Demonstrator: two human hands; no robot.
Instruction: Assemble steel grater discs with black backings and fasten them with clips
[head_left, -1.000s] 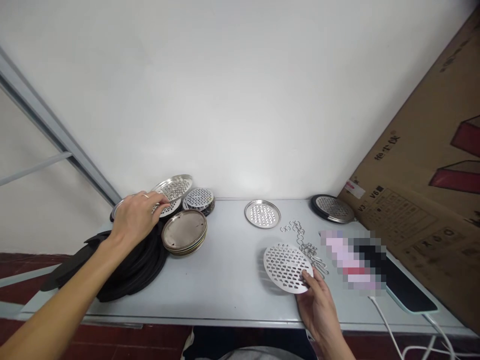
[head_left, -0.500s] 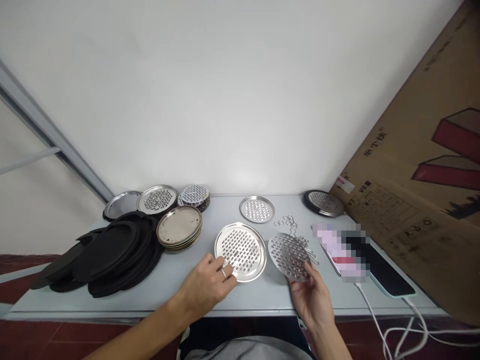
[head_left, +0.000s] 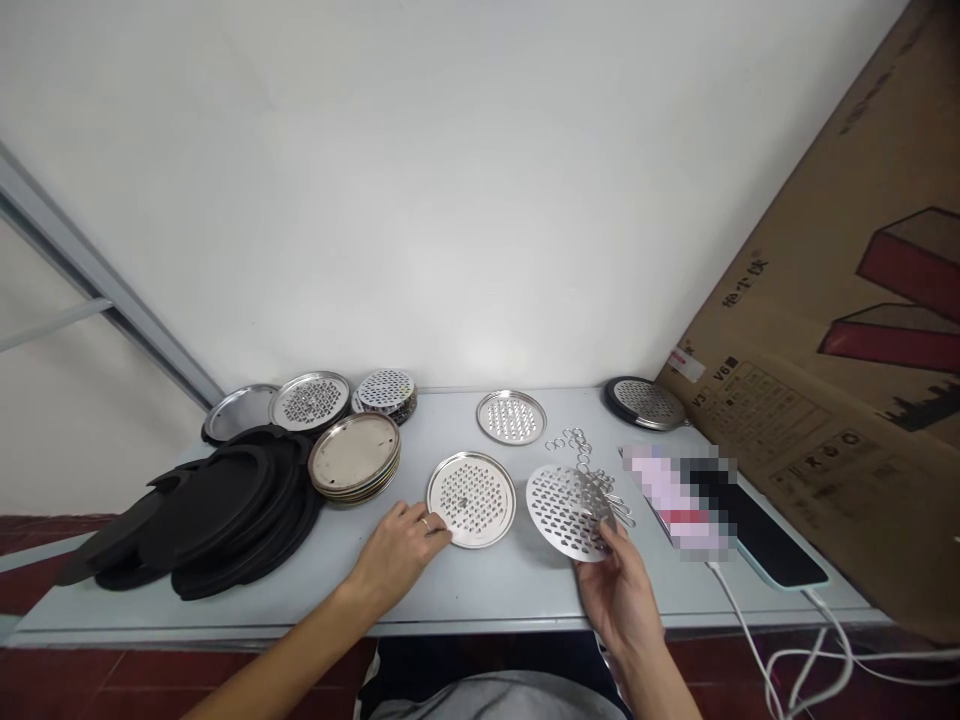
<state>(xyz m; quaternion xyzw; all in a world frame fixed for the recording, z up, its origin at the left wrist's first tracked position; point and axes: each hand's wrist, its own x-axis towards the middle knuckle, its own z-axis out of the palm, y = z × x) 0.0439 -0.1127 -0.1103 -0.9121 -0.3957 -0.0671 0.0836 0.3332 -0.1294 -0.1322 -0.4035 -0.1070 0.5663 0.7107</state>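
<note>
One flat perforated disc (head_left: 564, 512), one round rimmed metal dish (head_left: 474, 497)

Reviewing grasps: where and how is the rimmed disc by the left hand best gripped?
Probably pinch the rimmed disc by its rim, which rings the perforated middle, from the near left, since the right hand holds a flat disc at right.

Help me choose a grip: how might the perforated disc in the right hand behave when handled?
The perforated disc is probably stiff: held near its edge by the right hand, it shows no obvious sag. Its thin sheet and many holes suggest it is light for its size. Its smooth-looking face may be somewhat slippery.
</note>
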